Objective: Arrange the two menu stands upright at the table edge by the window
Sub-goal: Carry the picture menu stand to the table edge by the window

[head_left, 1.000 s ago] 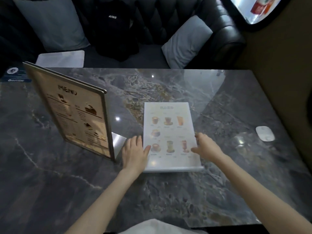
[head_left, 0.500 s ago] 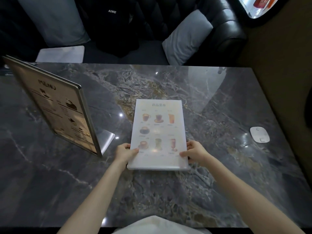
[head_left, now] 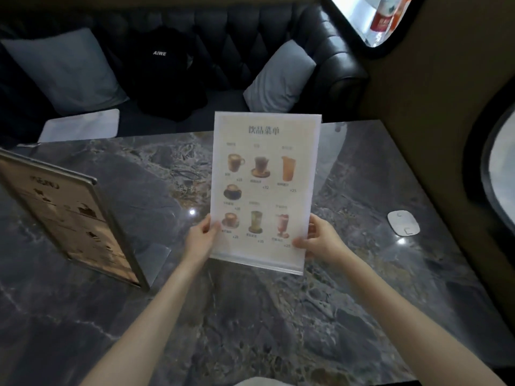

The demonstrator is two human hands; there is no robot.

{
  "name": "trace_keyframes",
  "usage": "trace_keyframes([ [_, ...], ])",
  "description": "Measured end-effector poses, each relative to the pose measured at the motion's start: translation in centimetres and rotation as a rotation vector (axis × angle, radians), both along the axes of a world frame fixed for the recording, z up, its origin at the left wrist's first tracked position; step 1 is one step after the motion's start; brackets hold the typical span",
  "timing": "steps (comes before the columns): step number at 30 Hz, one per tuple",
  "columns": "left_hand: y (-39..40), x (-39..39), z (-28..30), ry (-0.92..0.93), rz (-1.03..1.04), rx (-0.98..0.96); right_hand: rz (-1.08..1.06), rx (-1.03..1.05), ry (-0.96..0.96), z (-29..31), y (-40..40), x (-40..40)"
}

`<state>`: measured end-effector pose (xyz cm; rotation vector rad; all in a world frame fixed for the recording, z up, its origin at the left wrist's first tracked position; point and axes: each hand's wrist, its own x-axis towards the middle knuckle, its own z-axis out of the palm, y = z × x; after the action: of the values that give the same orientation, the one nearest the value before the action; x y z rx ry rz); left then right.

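A clear acrylic drinks menu stand (head_left: 264,174) with pictures of coffees and juices is held upright above the middle of the dark marble table (head_left: 278,316). My left hand (head_left: 199,240) grips its lower left edge and my right hand (head_left: 320,240) grips its lower right edge. Its base strip hangs just over the tabletop. A second, metal-framed menu stand (head_left: 69,218) stands upright and slanted on the table's left side, its printed face toward me.
A small white device (head_left: 403,222) lies on the table near the right edge, under a round window (head_left: 501,174) in the right wall. A black sofa (head_left: 237,37) with grey cushions and a dark garment sits beyond the far edge.
The drinks menu lay flat on the table. Both hands gripped its lower edges and raised it upright off the surface. The framed stand has not moved.
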<state>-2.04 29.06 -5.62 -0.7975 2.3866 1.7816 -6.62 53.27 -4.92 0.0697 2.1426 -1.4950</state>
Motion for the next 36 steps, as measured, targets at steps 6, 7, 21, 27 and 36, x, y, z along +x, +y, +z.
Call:
trace_keyframes([
  [6, 5.1, -4.7, 2.5, 0.071, -0.104, 0.029, -0.087, -0.039, 0.152, 1.1, 4.5, 0.9],
  [7, 6.1, -5.5, 2.7, 0.096, -0.129, 0.048, -0.105, -0.049, 0.154, 1.2, 5.3, 1.2],
  [21, 24.1, -12.3, 3.4, 0.224, -0.473, 0.01, -0.506, 0.242, 0.407, 0.3, 19.4, 5.5],
  [27, 31.1, -12.8, 4.1, 0.225, -0.633, 0.033, -0.668, 0.267, 0.41, -0.3, 23.8, 7.2],
  [36, 38.5, -14.3, 4.9, 0.189, -0.702, 0.03, -0.798, 0.273, 0.427, -1.6, 28.4, 8.4],
])
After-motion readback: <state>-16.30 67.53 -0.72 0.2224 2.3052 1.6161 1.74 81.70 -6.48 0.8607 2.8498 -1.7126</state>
